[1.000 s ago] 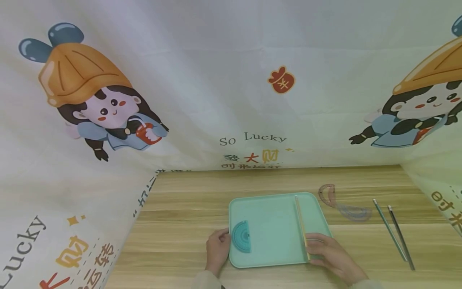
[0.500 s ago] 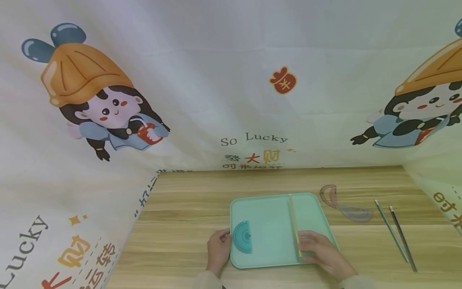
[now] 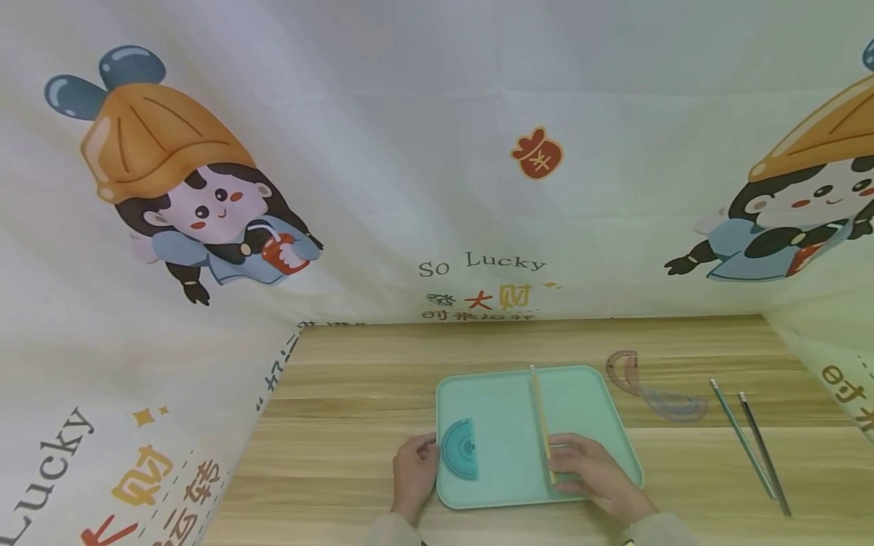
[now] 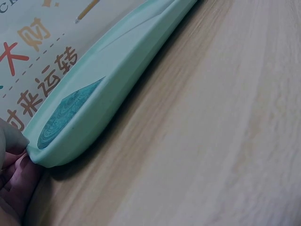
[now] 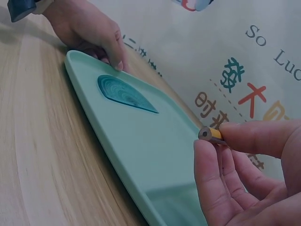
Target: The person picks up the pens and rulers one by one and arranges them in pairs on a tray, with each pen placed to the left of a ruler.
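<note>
A mint-green tray (image 3: 505, 478) lies on the wooden table, with a teal protractor (image 3: 460, 449) flat near its left end. My left hand (image 3: 415, 469) pinches the tray's left rim between thumb and fingers, as the left wrist view of the rim (image 4: 44, 157) shows. Over the tray, my right hand (image 3: 590, 470) holds a yellow pencil (image 3: 542, 417) by its near end, between thumb and fingertips. The pencil points away from me, its white-tipped end near the far rim. In the right wrist view the pencil's flat near end (image 5: 205, 133) faces the camera, raised above the tray.
Right of the tray on the table lie a pinkish clear protractor (image 3: 624, 371) and a bluish clear protractor (image 3: 676, 404), touching or overlapping. Farther right are a green pencil (image 3: 743, 440) and a black pencil (image 3: 766, 455). A printed cloth (image 3: 382, 189) walls in the table.
My right hand has carried the yellow pencil leftward over the tray, from near its right side toward the middle. My left hand stays on the rim, and the teal protractor has not moved.
</note>
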`<state>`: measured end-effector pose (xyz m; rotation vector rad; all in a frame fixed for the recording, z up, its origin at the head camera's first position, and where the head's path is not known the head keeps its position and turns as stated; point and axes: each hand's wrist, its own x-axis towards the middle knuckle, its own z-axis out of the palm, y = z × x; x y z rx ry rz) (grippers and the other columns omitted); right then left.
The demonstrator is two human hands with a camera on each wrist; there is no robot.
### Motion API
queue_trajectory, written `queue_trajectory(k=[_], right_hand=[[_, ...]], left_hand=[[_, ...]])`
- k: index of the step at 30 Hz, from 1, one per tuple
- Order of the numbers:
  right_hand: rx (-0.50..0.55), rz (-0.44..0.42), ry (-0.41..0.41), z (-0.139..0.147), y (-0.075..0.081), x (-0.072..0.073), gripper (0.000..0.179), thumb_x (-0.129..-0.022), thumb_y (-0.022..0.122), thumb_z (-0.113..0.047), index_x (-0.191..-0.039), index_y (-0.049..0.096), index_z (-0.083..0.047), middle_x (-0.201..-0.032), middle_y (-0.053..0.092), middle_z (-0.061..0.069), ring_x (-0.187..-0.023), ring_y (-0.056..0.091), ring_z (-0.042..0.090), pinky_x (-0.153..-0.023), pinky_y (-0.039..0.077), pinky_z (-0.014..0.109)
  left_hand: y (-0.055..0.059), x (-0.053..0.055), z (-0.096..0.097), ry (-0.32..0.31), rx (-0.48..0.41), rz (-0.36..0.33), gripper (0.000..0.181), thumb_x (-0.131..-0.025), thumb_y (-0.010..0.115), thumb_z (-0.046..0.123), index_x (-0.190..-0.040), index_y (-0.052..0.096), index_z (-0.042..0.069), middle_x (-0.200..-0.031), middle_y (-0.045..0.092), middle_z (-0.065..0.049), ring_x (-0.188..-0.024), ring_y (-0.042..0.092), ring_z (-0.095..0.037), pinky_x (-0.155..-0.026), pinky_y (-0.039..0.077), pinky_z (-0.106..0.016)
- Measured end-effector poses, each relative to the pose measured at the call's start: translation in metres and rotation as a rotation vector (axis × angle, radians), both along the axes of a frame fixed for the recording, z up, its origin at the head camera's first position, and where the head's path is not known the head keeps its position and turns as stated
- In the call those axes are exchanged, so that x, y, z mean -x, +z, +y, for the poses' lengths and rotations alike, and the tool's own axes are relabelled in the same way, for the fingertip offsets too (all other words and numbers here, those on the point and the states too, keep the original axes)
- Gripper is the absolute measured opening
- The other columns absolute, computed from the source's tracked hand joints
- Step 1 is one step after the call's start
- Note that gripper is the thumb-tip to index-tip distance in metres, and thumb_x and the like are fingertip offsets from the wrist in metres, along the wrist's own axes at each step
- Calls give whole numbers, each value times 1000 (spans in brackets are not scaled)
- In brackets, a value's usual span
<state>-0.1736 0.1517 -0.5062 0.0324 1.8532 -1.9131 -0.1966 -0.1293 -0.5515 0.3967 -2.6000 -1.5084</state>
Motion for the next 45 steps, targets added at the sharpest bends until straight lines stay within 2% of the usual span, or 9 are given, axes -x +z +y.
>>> queue_trajectory(k=[5,14,32,45], right_hand=[[9,-3,5,-5,-1,2,59,-88,61,-12,-135,35,11,-124,53,18,-96,58,18,-83,54,35],[-7,-6,6,-17,-1,2,59,-87,62,-12,-134,36,11,-124,52,22,-97,58,22,-82,55,37],[26,-22,2,-39,-4,4,53,-86,63,-8,-131,41,10,-114,57,15,-90,60,18,-76,56,32],[47,-40,-33,-55,-4,3,49,-84,63,-2,-127,44,12,-108,58,13,-87,60,17,-75,56,34]], left_hand=[[0,0,0,-6,-5,3,24,-88,57,8,-109,69,3,-89,65,-5,-78,56,-13,-65,46,-24],[1,-1,0,-8,2,2,25,-88,57,7,-109,69,3,-88,65,-5,-78,55,-13,-65,46,-24],[3,0,0,-14,13,6,25,-87,57,7,-109,68,1,-90,65,-6,-78,57,-13,-66,47,-24],[2,-1,0,-8,13,19,24,-87,57,6,-108,68,1,-89,66,-6,-77,57,-13,-65,48,-24]])
